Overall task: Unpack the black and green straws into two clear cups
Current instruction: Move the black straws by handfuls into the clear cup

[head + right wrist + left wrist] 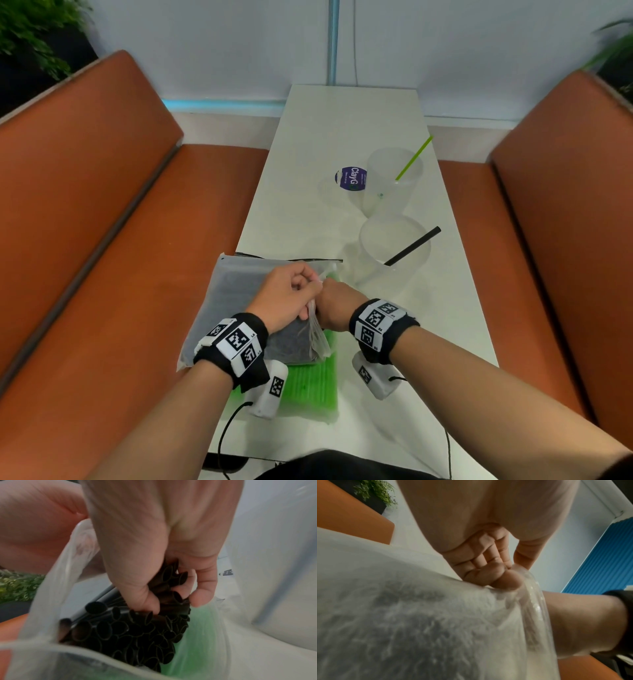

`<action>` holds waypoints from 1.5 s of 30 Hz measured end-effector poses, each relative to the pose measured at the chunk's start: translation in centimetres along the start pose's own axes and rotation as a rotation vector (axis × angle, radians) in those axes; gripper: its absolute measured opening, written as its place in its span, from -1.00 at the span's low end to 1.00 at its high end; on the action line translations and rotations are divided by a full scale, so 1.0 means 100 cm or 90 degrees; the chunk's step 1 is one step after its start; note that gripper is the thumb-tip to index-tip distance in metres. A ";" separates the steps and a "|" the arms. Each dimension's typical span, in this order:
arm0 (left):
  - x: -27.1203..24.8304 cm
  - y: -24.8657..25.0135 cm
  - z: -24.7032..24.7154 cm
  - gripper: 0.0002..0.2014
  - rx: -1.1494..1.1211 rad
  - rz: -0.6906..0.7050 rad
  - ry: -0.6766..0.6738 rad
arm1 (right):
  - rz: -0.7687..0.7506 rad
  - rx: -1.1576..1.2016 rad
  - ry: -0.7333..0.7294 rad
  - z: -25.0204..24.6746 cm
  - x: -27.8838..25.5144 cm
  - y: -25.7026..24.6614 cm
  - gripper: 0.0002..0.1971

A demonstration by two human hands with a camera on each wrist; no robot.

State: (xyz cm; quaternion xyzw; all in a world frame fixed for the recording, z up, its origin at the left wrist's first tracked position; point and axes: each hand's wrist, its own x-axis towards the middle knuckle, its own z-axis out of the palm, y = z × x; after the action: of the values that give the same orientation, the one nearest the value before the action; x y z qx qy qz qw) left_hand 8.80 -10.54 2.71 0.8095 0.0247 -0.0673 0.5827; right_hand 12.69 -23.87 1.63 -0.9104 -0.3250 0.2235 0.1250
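On the white counter [342, 113], flanked by two orange benches, everything sits in a line running from the near edge toward the far one.

Two packs lie at the near edge. One frosted bag [233, 294] of black straws lies on the left, overlapping one green straw pack [308, 383] under it; likely stacked so both stay within reach.

Two clear cups stand toward the right edge. The far cup [394, 181] holds one green straw [412, 158], the near cup [394, 250] one black straw [412, 246]. Judgement: one cup per colour, each barely started.

One round purple sticker [349, 178] lies just left of the far cup.

Left hand [284, 298]: fingers curled, pinching the bag's open lip and lifting it, presumably to keep the mouth open for the other hand.

Right hand [332, 305]: reached into the bag mouth. Wrist view shows its fingers [204, 592] curled round a bunch of black straws [130, 632]; exact number uncountable, many. The bunch is inside the bag, not yet drawn out.
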 end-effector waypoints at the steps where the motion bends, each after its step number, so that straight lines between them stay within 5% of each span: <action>1: 0.000 0.000 -0.001 -0.94 0.005 0.002 -0.005 | 0.007 -0.005 0.003 0.000 0.000 0.001 -0.83; 21: 0.002 0.003 -0.006 -0.91 0.042 0.009 -0.053 | 0.065 0.001 -0.023 -0.002 -0.008 0.013 -0.83; 29: 0.000 0.003 0.000 -0.91 0.035 -0.013 -0.063 | 0.107 -0.058 0.049 -0.004 -0.027 0.033 -0.77; 45: 0.009 0.000 -0.004 -0.94 0.098 -0.022 -0.031 | 0.216 -0.003 0.071 -0.026 -0.110 0.120 -0.90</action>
State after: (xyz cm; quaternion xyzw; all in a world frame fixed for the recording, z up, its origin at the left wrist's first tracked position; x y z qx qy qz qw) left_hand 9.70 -10.24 2.75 0.8494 0.0195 -0.0988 0.5180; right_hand 12.85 -40.26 3.01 -0.9634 -0.1602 0.1899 0.1011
